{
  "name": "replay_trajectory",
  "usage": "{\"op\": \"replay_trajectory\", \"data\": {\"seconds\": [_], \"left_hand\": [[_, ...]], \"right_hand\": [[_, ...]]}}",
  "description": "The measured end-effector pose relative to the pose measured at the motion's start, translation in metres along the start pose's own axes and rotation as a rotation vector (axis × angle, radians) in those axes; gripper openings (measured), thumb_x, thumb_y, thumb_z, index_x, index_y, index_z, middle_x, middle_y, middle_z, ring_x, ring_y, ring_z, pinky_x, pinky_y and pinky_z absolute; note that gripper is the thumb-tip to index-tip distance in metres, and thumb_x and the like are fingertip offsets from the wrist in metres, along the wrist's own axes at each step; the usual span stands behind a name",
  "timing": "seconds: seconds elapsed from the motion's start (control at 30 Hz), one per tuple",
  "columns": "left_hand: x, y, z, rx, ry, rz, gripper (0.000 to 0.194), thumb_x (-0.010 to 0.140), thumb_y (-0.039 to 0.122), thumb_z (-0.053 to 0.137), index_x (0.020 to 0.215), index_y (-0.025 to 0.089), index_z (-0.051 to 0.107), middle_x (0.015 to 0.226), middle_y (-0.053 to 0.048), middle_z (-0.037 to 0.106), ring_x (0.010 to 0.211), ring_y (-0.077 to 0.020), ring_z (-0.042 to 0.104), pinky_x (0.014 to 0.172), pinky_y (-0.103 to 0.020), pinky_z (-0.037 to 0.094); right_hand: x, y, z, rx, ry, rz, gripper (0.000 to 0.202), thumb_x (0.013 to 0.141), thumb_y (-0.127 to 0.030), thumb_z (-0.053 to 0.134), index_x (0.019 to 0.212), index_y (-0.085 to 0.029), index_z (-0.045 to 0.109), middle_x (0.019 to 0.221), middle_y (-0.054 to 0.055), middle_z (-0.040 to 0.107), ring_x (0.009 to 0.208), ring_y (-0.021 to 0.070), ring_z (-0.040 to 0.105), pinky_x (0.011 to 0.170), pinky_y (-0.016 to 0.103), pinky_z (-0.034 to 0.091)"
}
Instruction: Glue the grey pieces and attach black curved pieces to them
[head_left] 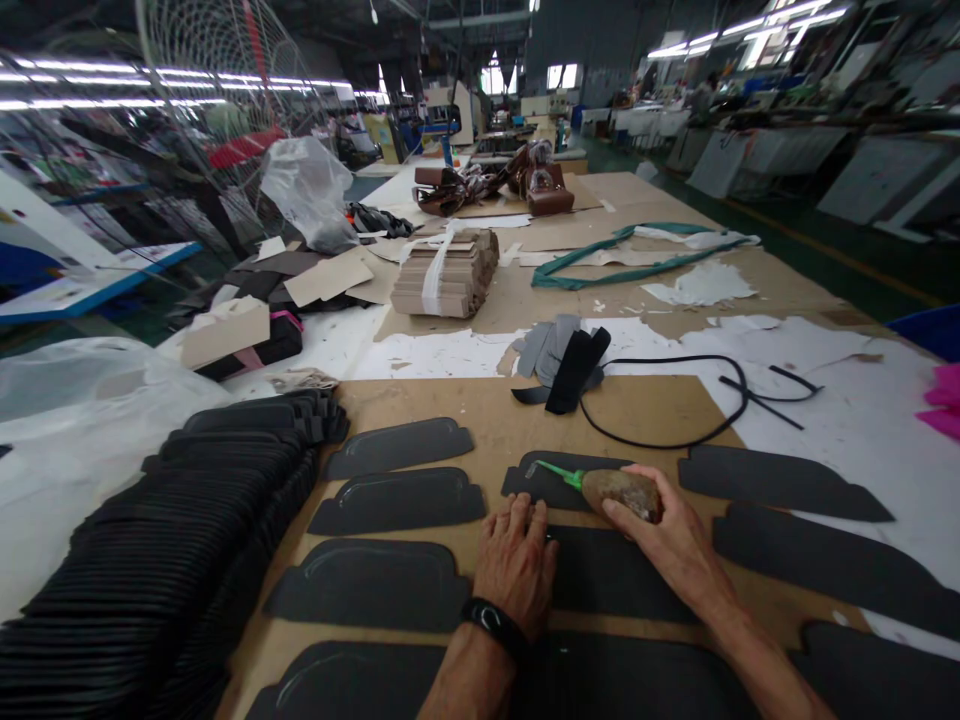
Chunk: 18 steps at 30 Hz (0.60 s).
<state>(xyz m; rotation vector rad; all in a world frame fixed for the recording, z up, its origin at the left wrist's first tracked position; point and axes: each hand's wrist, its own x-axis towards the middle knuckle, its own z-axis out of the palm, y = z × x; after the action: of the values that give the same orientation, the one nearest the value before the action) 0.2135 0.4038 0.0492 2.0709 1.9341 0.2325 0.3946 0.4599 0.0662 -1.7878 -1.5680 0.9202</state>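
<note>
My right hand [667, 530] is wrapped round a stained glue bottle [621, 494] with a green nozzle. The nozzle tip points left, over the upper left part of a flat black panel [559, 490], where a short glossy line of glue shows. My left hand [517, 550] lies flat, fingers stretched out, at the lower edge of that panel and across the left end of the black panel below it [611, 570]. A dark band sits on the left wrist. To the left, a column of similar panels [405, 497] bears thin shiny lines along the upper edges.
A long stack of black panels [165, 540] stands at the left beside clear plastic sheeting [82, 400]. More panels [780, 485] lie at right. Farther back are a black cord [667, 440], grey and black strips [574, 365], a tied cardboard bundle [446, 272] and a fan [217, 110].
</note>
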Motion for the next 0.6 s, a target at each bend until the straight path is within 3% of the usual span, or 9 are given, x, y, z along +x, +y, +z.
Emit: {"op": "replay_trajectory", "data": {"seconds": [0.23, 0.6], "left_hand": [[0.001, 0.0, -0.001, 0.039, 0.005, 0.004, 0.041, 0.087, 0.027, 0.035, 0.126, 0.021, 0.046, 0.133, -0.009, 0.046, 0.12, -0.0275, 0.042, 0.099, -0.046, 0.035], [0.005, -0.001, -0.002, 0.096, -0.01, 0.028, 0.04, 0.088, 0.024, 0.034, 0.126, 0.02, 0.046, 0.132, -0.009, 0.047, 0.119, -0.0261, 0.042, 0.098, -0.044, 0.035]], "right_hand": [[-0.002, 0.013, -0.014, -0.031, 0.044, 0.062, 0.045, 0.065, -0.048, 0.059, 0.102, -0.024, 0.051, 0.094, 0.003, 0.062, 0.083, 0.0232, 0.059, 0.074, 0.035, 0.045], [-0.006, 0.054, -0.062, -0.02, 0.183, 0.185, 0.052, 0.062, -0.053, 0.06, 0.104, -0.023, 0.052, 0.095, 0.005, 0.062, 0.079, 0.0233, 0.061, 0.071, 0.035, 0.048]]}}
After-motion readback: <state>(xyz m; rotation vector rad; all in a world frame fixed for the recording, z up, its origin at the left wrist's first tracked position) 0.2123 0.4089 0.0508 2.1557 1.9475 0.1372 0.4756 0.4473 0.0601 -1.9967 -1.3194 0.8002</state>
